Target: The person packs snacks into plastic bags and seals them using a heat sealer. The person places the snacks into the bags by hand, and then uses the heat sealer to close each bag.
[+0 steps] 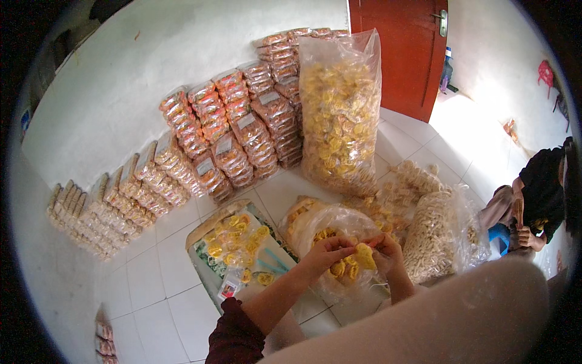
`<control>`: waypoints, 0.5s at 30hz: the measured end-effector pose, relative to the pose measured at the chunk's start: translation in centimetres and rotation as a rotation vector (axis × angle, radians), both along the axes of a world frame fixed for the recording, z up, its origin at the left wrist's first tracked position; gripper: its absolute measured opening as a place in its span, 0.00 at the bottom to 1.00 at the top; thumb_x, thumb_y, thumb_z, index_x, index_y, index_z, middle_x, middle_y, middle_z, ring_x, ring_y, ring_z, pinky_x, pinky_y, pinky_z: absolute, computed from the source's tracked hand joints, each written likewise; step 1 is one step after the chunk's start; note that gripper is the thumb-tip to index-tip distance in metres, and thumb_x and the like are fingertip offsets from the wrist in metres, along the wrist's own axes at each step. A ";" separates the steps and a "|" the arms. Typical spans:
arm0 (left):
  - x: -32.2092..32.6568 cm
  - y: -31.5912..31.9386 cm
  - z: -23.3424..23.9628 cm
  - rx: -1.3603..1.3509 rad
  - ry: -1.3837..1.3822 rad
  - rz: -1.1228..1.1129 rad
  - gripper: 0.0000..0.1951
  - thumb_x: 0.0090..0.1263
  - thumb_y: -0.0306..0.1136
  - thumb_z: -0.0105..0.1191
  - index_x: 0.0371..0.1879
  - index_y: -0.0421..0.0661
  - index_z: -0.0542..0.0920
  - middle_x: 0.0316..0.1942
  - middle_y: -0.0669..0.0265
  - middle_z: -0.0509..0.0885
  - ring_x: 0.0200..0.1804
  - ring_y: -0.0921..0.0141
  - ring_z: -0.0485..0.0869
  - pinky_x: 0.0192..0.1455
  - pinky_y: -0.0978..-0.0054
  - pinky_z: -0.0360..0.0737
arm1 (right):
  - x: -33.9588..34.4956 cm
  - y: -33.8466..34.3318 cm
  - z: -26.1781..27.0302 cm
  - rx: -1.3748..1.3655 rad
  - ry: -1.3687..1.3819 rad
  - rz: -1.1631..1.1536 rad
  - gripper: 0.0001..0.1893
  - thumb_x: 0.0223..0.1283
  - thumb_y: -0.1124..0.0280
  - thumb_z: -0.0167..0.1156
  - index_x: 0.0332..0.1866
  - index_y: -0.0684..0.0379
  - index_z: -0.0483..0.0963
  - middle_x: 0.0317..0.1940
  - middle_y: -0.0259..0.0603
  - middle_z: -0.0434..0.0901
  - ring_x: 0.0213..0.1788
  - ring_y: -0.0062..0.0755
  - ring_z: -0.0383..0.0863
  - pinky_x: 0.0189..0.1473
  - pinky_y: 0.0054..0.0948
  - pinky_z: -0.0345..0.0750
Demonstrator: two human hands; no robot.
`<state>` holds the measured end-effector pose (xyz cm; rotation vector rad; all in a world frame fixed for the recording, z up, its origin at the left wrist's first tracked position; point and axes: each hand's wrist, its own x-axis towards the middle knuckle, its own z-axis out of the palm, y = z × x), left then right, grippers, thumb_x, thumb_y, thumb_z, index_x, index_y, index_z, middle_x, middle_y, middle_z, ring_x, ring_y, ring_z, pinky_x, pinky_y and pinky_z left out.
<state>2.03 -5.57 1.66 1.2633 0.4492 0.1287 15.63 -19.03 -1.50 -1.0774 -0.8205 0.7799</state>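
My left hand (332,251) and my right hand (387,255) meet in front of me, fingertips pinching a small yellow snack item (365,257). Whether thin clear film wraps it, I cannot tell. Just below and behind my hands lies an open clear plastic bag (350,218) of yellow round crackers (345,268). To the left, a low board (209,284) with a green patterned border bears clear packets of yellow crackers (238,236). Light-blue strips (272,260) and a small printed label card (229,289) rest there too.
A tall clear sack of yellow crackers (338,113) stands by the red door (395,50). Stacked snack packs (236,150) line the wall. Right of my hands is a bag of pale stick snacks (432,232). Another person (541,195) sits at the far right.
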 end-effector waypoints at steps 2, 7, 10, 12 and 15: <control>-0.1 0.1 0.2 0.049 -0.017 -0.029 0.08 0.62 0.35 0.57 0.37 0.46 0.78 0.31 0.75 0.78 0.33 0.83 0.74 0.35 0.87 0.70 | -0.2 -0.2 0.0 -0.005 -0.028 -0.007 0.05 0.55 0.80 0.55 0.35 0.61 0.67 0.39 0.39 0.77 0.44 0.27 0.75 0.49 0.26 0.71; -0.4 0.6 0.1 0.231 0.022 -0.041 0.09 0.62 0.35 0.57 0.36 0.43 0.79 0.32 0.72 0.78 0.33 0.82 0.74 0.35 0.86 0.71 | -0.2 -0.3 -0.1 -0.058 -0.192 -0.040 0.04 0.56 0.80 0.55 0.33 0.62 0.67 0.40 0.42 0.76 0.42 0.24 0.75 0.46 0.23 0.73; -0.3 0.6 -0.1 0.301 -0.008 -0.035 0.09 0.63 0.34 0.55 0.37 0.42 0.78 0.31 0.71 0.78 0.32 0.81 0.74 0.35 0.85 0.72 | -0.1 -0.5 0.2 -0.113 -0.326 -0.088 0.04 0.56 0.80 0.55 0.32 0.62 0.68 0.37 0.42 0.77 0.41 0.25 0.76 0.45 0.24 0.73; -0.4 0.3 0.0 0.348 0.012 -0.014 0.09 0.64 0.34 0.54 0.36 0.42 0.77 0.31 0.71 0.78 0.32 0.81 0.75 0.36 0.84 0.72 | -0.7 -0.4 0.4 -0.143 -0.378 -0.156 0.03 0.56 0.78 0.56 0.32 0.62 0.69 0.34 0.41 0.78 0.38 0.28 0.78 0.42 0.26 0.74; -0.8 0.2 0.9 0.365 0.002 0.019 0.08 0.65 0.32 0.52 0.37 0.41 0.76 0.32 0.70 0.78 0.32 0.80 0.75 0.37 0.83 0.74 | -1.3 -0.2 1.0 -0.110 -0.414 -0.133 0.05 0.56 0.76 0.58 0.33 0.63 0.70 0.34 0.40 0.78 0.39 0.26 0.78 0.41 0.25 0.74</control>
